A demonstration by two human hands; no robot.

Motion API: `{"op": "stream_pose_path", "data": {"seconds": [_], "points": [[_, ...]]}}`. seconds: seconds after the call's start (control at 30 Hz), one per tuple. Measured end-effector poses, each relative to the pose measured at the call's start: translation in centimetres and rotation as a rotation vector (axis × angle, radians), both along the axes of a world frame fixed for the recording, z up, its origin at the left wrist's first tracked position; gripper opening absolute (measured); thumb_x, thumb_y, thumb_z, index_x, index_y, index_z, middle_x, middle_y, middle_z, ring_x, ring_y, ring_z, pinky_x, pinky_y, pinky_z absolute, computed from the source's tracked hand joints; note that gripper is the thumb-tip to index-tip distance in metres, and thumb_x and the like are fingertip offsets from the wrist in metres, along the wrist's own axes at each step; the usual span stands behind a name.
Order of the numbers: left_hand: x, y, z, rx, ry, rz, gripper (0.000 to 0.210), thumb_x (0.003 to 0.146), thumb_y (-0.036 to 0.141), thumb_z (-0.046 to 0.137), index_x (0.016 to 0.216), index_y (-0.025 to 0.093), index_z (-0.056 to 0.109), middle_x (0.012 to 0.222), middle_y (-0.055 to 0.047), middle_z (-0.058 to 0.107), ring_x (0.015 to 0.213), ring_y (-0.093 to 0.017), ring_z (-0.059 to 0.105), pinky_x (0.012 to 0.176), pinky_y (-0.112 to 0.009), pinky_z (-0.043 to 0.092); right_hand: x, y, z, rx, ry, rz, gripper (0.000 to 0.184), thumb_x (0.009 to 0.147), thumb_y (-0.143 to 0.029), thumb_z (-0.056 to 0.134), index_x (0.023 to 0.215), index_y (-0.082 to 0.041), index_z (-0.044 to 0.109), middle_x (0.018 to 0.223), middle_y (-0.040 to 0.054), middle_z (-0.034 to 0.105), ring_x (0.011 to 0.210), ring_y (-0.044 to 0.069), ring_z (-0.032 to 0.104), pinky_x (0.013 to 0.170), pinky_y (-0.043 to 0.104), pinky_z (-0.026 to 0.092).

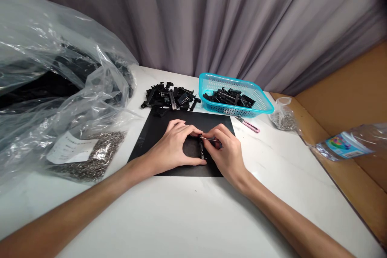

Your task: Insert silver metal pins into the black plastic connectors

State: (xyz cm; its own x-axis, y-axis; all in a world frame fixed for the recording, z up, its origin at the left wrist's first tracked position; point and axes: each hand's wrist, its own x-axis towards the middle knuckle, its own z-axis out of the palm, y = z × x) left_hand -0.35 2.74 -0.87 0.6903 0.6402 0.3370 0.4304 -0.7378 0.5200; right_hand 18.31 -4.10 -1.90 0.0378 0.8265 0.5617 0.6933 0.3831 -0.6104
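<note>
A slim black plastic part (202,151) with a shiny strip stands lengthwise over the black mat (193,123). My left hand (172,145) grips it at its two ends, thumb at the near end and index finger at the far end. My right hand (225,151) pinches a slim metal tool (213,140) with a dark end; its exact kind is unclear. The right fingertips are at the part's far end, close to the left index finger. Fingers partly hide the tool's tip.
Behind the mat lie a pile of black plastic parts (169,96) and a blue basket (266,107) holding more. Pink-handled thread snips (248,125) lie right. Bags of small metal pieces (104,155) and large clear plastic (99,76) fill the left. A bottle (344,145) lies by cardboard (356,92).
</note>
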Motion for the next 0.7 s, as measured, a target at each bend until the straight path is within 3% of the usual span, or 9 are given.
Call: {"op": "stream_pose_path", "data": {"seconds": [0.23,0.7], "points": [[0.37,-0.1,0.11,-0.048,0.004,0.021,0.064,0.062,0.055,0.09,0.114,0.025,0.068,0.109,-0.004,0.072,0.122,-0.034,0.05,0.11,-0.052,0.039,0.76,0.48,-0.15,-0.039,-0.095,0.065,0.014,0.092,-0.012,0.056,0.087,-0.022,0.064,0.09,0.0019,0.06,0.066,0.013,0.055,0.06,0.027,0.046],[0.15,-0.1,0.2,-0.132,-0.017,0.029,0.066,0.059,0.053,0.092,0.117,0.027,0.071,0.111,-0.005,0.073,0.129,-0.037,0.044,0.108,-0.054,0.041,0.47,-0.27,-0.17,-0.039,0.023,0.099,0.015,0.09,-0.01,0.058,0.09,-0.021,0.068,0.093,0.0032,0.058,0.066,0.013,0.053,0.057,0.028,0.046]]}}
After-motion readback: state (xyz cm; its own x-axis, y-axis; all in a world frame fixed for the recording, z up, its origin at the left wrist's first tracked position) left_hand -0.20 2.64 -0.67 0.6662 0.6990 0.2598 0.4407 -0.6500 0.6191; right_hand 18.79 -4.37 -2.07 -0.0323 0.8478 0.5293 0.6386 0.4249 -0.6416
